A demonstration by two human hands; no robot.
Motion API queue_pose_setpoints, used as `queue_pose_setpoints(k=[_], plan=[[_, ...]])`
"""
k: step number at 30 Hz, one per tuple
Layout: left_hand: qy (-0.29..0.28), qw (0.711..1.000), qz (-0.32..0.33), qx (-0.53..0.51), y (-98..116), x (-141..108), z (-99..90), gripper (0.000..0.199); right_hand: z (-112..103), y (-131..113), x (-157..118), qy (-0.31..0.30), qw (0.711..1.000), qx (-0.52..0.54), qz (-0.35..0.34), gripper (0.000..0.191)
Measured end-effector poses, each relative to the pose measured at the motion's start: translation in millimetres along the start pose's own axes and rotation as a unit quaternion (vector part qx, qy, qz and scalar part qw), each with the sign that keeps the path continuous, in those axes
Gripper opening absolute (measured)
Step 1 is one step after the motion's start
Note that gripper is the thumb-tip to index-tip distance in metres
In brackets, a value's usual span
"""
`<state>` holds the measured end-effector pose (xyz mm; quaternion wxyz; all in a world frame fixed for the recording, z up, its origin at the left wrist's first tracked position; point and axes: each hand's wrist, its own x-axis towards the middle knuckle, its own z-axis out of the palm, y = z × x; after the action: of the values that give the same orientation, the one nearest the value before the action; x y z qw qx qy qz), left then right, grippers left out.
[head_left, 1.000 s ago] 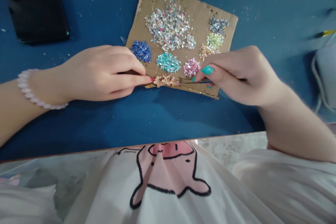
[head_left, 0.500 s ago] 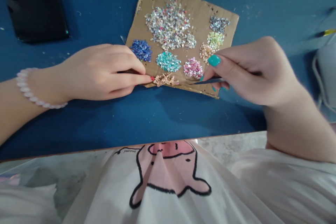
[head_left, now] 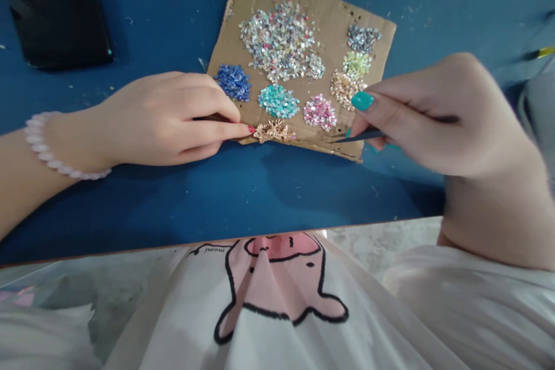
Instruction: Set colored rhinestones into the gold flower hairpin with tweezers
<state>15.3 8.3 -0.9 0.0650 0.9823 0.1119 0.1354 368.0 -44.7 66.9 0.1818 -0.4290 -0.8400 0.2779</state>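
Note:
My left hand (head_left: 173, 118) is closed, its fingertips gripping the left end of a gold-coloured flower ornament (head_left: 274, 132) at the near edge of a cardboard piece (head_left: 318, 78). Part of the ornament is hidden by the fingers. In my right hand (head_left: 427, 115), thumb and fingers pinch dark tweezers (head_left: 362, 135), whose tips point left over the cardboard's near edge, apart from the ornament. Small heaps of shiny chips lie about: turquoise chips (head_left: 278, 101), pink chips (head_left: 319, 113) and blue chips (head_left: 233, 82). Whether the tweezers hold a chip cannot be made out.
A large pile of mixed pale chips (head_left: 280, 40) covers the upper cardboard. Grey chips (head_left: 363, 39), yellow-green chips (head_left: 356, 65) and peach chips (head_left: 347, 88) line its right side. A black phone (head_left: 56, 11) lies at the upper left of the blue table (head_left: 269, 196).
My right hand has shifted right with the tweezers, taking their tips farther from the ornament. My left hand and the ornament have stayed in place.

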Motion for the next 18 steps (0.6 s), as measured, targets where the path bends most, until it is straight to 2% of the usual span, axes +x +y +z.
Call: queue_pose_setpoints(k=[8, 13, 18], plan=[[-0.018, 1.0, -0.022, -0.007, 1, 2, -1.1, 0.038, -2, -8, 2, -0.008, 1.0, -0.013, -0.01, 0.059], [-0.029, 0.998, -0.048, -0.017, 2, 3, -1.7, 0.041, 1, -3, 1, 0.008, 0.999, -0.022, -0.037, 0.063], [-0.037, 0.997, -0.057, -0.025, 2, 5, -2.5, 0.046, 8, 2, 0, 0.037, 0.999, 0.007, -0.004, 0.063]])
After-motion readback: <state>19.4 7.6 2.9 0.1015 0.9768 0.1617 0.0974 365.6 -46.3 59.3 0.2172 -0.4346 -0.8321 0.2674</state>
